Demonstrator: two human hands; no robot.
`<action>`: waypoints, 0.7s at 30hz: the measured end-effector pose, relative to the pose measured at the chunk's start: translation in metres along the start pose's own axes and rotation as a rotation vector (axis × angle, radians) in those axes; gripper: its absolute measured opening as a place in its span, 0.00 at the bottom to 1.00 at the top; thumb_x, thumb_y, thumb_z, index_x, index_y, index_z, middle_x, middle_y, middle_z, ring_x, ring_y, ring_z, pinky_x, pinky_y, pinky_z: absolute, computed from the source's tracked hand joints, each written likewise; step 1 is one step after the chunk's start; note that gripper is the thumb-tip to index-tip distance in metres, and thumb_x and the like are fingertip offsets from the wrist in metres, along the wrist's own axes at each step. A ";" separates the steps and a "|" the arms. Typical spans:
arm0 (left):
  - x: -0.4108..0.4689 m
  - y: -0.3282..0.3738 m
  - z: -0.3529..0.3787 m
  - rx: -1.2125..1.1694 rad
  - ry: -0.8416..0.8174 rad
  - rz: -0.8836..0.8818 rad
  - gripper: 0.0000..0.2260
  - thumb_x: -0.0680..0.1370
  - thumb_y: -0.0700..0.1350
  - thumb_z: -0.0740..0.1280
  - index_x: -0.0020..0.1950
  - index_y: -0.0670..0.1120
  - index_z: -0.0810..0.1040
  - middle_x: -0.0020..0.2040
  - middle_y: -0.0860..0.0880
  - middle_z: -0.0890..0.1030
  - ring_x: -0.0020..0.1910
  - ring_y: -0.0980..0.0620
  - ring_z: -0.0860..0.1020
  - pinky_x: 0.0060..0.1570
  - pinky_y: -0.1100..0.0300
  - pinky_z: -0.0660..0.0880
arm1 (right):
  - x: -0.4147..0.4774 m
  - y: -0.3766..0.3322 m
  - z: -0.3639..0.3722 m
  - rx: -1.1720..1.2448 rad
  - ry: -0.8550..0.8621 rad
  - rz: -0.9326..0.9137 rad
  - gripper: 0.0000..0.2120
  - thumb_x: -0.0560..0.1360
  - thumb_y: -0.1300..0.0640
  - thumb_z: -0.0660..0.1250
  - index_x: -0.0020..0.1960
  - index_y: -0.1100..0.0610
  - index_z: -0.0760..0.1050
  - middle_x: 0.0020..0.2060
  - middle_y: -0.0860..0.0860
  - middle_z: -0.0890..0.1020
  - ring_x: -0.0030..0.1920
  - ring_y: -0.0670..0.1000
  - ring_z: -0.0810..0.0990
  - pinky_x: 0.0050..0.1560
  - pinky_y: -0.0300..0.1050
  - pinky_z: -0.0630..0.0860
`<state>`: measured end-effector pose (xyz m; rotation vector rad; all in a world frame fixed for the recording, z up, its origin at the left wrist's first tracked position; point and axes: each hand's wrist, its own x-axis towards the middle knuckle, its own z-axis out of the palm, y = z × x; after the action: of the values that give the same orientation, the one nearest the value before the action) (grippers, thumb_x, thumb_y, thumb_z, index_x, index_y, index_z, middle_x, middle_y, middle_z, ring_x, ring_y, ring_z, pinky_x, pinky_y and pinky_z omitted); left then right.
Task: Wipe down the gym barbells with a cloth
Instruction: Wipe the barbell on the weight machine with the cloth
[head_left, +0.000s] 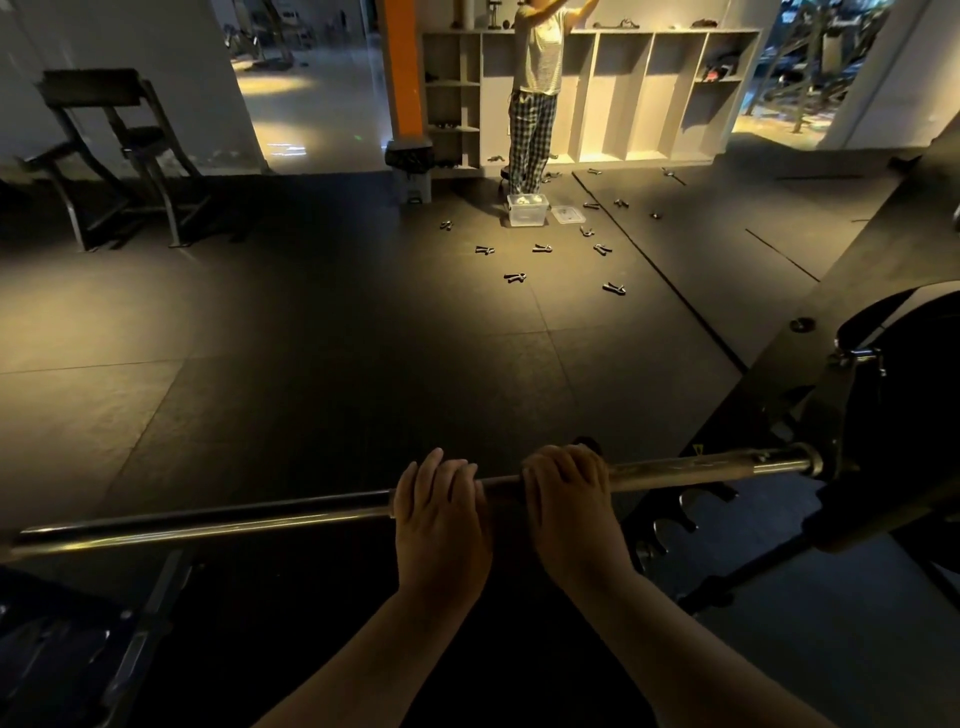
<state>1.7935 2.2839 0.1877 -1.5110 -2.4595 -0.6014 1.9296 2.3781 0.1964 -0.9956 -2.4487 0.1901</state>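
As left hand (441, 514) and right hand (569, 504) both curl round the barbell (208, 525), side by side, wiping seems under way; cloth not visible. Next, prob.: slide grip along bar w/ steady pressure.

Dim gym, steel barbell (208, 525), black rubber floor tiles (311, 364), padded bench (119, 140), open storage cubbies (623, 93)

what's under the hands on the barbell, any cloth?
Left hand and right hand curl over the barbell. A dark patch shows between them; the hands cover whether it is cloth.
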 end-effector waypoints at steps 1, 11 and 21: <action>0.000 0.000 0.000 0.010 -0.007 0.008 0.18 0.80 0.52 0.59 0.60 0.45 0.81 0.60 0.48 0.82 0.69 0.44 0.76 0.71 0.42 0.69 | -0.001 -0.001 0.002 -0.012 -0.024 -0.057 0.14 0.77 0.49 0.67 0.61 0.50 0.78 0.60 0.47 0.78 0.64 0.49 0.69 0.72 0.50 0.59; 0.000 0.001 0.005 0.019 0.021 0.003 0.13 0.82 0.50 0.64 0.61 0.45 0.81 0.60 0.48 0.82 0.70 0.44 0.74 0.77 0.41 0.57 | -0.001 -0.005 0.003 -0.031 -0.001 0.010 0.14 0.77 0.48 0.63 0.60 0.50 0.78 0.60 0.48 0.78 0.64 0.53 0.72 0.72 0.55 0.66; -0.004 -0.002 0.003 -0.010 0.029 0.012 0.17 0.84 0.48 0.55 0.65 0.45 0.79 0.63 0.47 0.81 0.72 0.45 0.73 0.78 0.42 0.57 | -0.010 0.019 -0.004 -0.022 0.116 0.026 0.16 0.81 0.49 0.56 0.61 0.54 0.78 0.61 0.50 0.77 0.64 0.54 0.72 0.73 0.56 0.66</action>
<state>1.7934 2.2814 0.1835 -1.5086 -2.4277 -0.6293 1.9491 2.3847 0.1905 -1.0196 -2.3382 0.1104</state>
